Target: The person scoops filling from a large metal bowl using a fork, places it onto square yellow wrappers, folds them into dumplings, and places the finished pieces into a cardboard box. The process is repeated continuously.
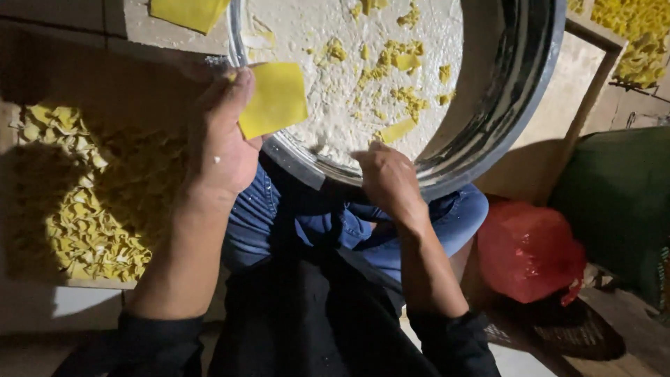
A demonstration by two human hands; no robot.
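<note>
My left hand point(222, 143) pinches a yellow dough square point(273, 99) by its lower-left corner, thumb on top, just over the near rim of the floured metal pan point(488, 132). My right hand point(388, 178) rests on that rim, fingers curled; whether it grips anything I cannot tell. Folded yellow pieces point(91, 202) are heaped left of my left hand. Red plastic bag point(530, 251) right of my right forearm.

Round metal tray point(488, 132) cut off by the top edge, far rim unseen. Fingertips of the right hand point(388, 178) hidden over the tray's near rim. Yellow sheet point(276, 99) partly covered by the left hand point(222, 143). Red bag point(528, 250) contents not discernible. Dark green object point(618, 202) clipped at right.
</note>
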